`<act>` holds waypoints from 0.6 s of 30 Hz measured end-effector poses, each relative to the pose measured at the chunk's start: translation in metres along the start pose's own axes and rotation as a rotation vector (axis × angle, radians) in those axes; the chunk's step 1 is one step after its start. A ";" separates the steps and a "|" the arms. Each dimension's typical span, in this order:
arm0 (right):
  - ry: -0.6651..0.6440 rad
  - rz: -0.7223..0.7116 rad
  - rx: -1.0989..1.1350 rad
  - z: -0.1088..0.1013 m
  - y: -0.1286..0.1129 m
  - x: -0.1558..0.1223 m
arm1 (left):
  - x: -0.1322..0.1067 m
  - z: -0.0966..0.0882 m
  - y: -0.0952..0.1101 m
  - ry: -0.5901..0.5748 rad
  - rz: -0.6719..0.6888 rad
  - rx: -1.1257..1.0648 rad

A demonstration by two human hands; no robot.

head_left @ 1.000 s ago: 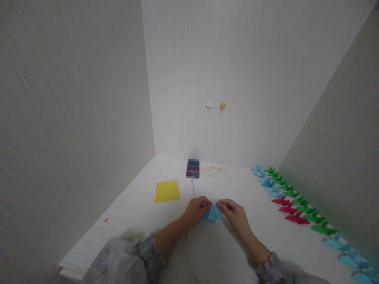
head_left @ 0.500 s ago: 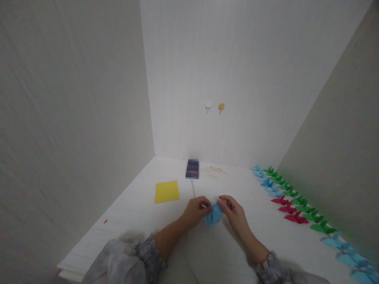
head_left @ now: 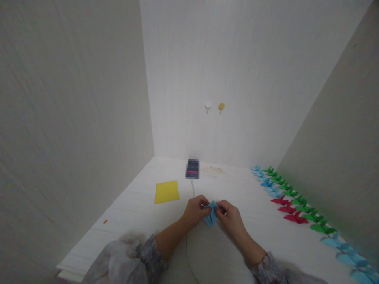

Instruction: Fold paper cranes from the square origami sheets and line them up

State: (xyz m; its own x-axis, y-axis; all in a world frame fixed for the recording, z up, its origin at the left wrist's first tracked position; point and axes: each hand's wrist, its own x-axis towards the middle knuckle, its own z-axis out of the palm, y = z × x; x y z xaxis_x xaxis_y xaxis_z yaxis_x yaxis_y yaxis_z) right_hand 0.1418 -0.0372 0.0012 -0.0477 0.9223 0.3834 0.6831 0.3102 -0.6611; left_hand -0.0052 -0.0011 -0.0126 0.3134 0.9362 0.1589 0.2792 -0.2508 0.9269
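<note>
A small piece of light blue folded paper (head_left: 211, 219) is held between my two hands above the white table. My left hand (head_left: 196, 211) pinches its left side between thumb and fingers. On the right side, my right hand (head_left: 230, 215) grips the paper the same way. The paper is narrow, with a fold bulging up between the fingertips and its lower part pointing toward me. My fingers hide its side edges.
A yellow paper stack (head_left: 167, 192) lies left of my hands. Behind stands a blurred phone-like device (head_left: 192, 169) with a white cable (head_left: 187, 252) running toward me. Rows of folded paper cranes, including green ones (head_left: 322, 228) and red ones (head_left: 296, 217), line the right side. Two hooks (head_left: 221, 106) are on the wall.
My right hand has moved slightly left and down, closer to my left hand. The blue paper has gone from a flatter, wider shape to a narrower one with its sides drawn in.
</note>
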 end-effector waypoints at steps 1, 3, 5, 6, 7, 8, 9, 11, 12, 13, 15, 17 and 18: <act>-0.005 0.002 -0.014 0.000 -0.001 0.000 | 0.000 0.000 0.000 -0.004 -0.006 0.004; -0.001 0.015 -0.044 -0.001 -0.001 -0.001 | 0.000 0.000 0.000 -0.009 -0.017 0.000; 0.014 0.029 -0.074 -0.001 -0.002 -0.001 | -0.001 0.001 0.001 -0.012 -0.025 -0.004; 0.025 0.035 -0.091 0.000 -0.002 -0.002 | -0.001 0.001 0.001 -0.010 -0.027 -0.004; 0.036 0.039 -0.111 0.001 -0.002 -0.002 | -0.001 0.002 0.001 -0.010 -0.028 0.001; 0.047 0.041 -0.133 0.001 -0.003 -0.002 | -0.002 0.002 0.001 -0.006 -0.029 0.011; 0.059 0.038 -0.157 0.002 -0.003 -0.003 | -0.002 0.003 0.001 -0.004 -0.029 0.021; 0.088 0.019 -0.196 0.003 -0.005 -0.003 | -0.002 0.004 0.001 -0.003 -0.028 0.033; 0.102 0.001 -0.207 0.003 -0.005 -0.003 | -0.002 0.005 0.001 -0.002 -0.025 0.030; 0.118 -0.021 -0.211 0.003 -0.006 -0.003 | -0.002 0.005 0.002 0.001 -0.023 0.021; 0.149 -0.062 -0.207 0.003 -0.006 -0.003 | -0.002 0.006 0.002 0.021 -0.022 -0.009; 0.176 -0.100 -0.209 0.003 -0.005 -0.002 | -0.001 0.006 0.002 0.052 -0.027 -0.048; 0.186 -0.124 -0.217 0.003 -0.005 -0.002 | -0.001 0.007 0.003 0.061 -0.031 -0.074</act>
State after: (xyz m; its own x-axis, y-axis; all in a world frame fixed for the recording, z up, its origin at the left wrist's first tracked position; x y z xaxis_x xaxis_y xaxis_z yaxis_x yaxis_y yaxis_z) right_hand 0.1363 -0.0398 0.0018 -0.0201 0.8165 0.5769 0.8209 0.3429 -0.4566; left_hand 0.0012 -0.0047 -0.0127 0.2495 0.9570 0.1477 0.2196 -0.2045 0.9539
